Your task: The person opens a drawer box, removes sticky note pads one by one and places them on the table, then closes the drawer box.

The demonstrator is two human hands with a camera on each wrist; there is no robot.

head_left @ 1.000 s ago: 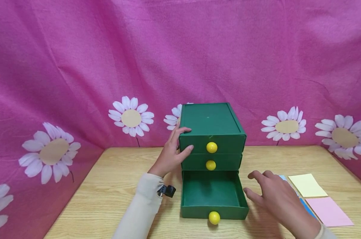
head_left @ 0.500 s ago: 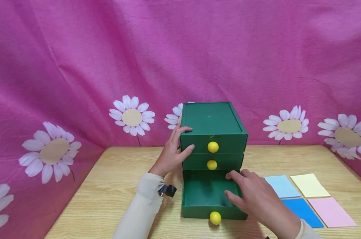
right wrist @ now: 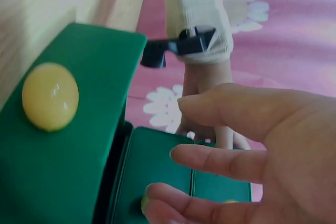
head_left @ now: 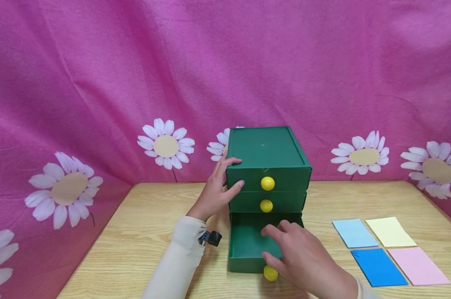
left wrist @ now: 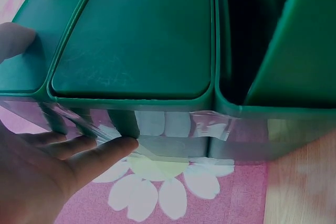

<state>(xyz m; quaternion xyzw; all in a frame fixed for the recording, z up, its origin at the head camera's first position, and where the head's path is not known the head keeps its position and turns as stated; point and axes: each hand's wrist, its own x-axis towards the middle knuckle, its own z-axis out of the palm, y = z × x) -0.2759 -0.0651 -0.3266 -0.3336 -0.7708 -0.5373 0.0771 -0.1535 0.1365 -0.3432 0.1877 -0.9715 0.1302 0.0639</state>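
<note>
A green drawer unit (head_left: 264,147) with yellow knobs stands on the table, its bottom drawer (head_left: 244,265) pulled out. My left hand (head_left: 215,191) holds the unit's upper left corner. Its thumb lies on the top drawer's front, and a finger bends over the upper edge. In the left wrist view, other fingers (left wrist: 107,156) rest along the glossy side. Over the right part of the pulled-out drawer is my right hand (head_left: 301,257), fingers spread and loosely bent, holding nothing. It partly covers the bottom yellow knob (head_left: 271,274), which shows whole in the right wrist view.
To the right lie several sticky note pads: light blue (head_left: 355,233), yellow (head_left: 391,231), blue (head_left: 379,268) and pink (head_left: 419,266). Behind the wooden table (head_left: 143,232) hangs a pink cloth (head_left: 225,62) printed with white flowers.
My right hand has moved left from beside the pulled-out drawer to over it, uncovering the blue note pads. The left hand and the drawer unit stay as they were.
</note>
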